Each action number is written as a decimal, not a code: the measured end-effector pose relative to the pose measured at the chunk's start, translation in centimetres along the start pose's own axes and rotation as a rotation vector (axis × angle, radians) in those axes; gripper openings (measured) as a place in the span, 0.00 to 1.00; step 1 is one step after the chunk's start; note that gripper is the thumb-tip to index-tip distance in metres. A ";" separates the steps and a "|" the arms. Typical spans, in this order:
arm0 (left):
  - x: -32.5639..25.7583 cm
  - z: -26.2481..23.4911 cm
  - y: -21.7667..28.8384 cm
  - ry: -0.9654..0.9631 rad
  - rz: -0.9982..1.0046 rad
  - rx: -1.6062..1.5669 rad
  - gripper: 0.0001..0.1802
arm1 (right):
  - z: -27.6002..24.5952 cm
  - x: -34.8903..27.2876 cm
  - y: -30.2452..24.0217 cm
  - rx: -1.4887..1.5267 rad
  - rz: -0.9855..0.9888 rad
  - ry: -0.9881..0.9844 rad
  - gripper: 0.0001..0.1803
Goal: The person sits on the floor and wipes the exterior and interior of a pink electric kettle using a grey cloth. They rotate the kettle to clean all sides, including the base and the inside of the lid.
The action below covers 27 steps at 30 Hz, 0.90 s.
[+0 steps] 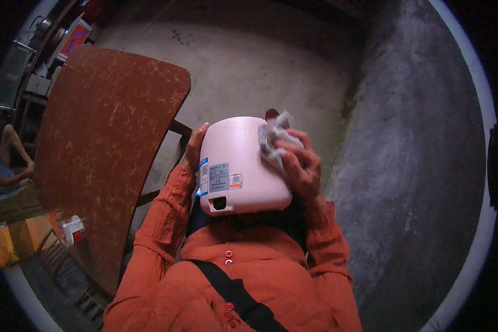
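Note:
A pale pink rice cooker [238,144] rests on my lap, its back with a power socket [219,203] turned toward me. Several labels are stuck near the socket: a grey one [219,177], a blue one [203,176] and a small white-and-orange one [236,180]. My left hand [195,145] grips the cooker's left side, and its fingertips are partly hidden behind the edge. In my right hand [303,164] a crumpled grey-white cloth [275,135] is pressed against the cooker's upper right side. A dark red round piece [271,114] shows just behind the cloth.
To the left stands a worn brown wooden table [110,110]. A white-and-red can [73,230] is by its lower left edge. Another person's arm [11,177] shows at the far left, near shelves with clutter. Concrete floor [260,72] lies ahead, a grey wall [409,138] at right.

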<state>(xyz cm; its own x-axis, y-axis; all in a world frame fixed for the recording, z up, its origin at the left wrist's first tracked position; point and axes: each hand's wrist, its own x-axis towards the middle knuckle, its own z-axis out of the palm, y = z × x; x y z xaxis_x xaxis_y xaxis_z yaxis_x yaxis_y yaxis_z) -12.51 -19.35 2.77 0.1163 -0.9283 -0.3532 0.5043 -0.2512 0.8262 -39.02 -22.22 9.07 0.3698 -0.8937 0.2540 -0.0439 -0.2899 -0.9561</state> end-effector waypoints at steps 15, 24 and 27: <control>-3.6 -0.5 -1.3 0.174 0.053 -0.156 0.37 | -0.2 0.6 6.8 0.354 0.440 0.222 0.17; -2.6 -2.4 5.9 -0.467 -0.013 0.644 0.32 | -2.7 -1.5 12.5 0.176 0.307 0.212 0.18; -2.8 -0.3 6.6 -0.554 -0.051 0.485 0.37 | -3.0 0.2 11.6 0.170 0.287 0.182 0.18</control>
<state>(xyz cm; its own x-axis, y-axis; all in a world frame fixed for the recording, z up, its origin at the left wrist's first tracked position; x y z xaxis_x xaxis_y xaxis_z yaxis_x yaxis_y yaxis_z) -9.26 -18.37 9.13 -0.4114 -0.8824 -0.2285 0.0472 -0.2710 0.9614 -42.24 -26.75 -1.54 0.1933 -0.9809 -0.0207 0.0383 0.0286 -0.9989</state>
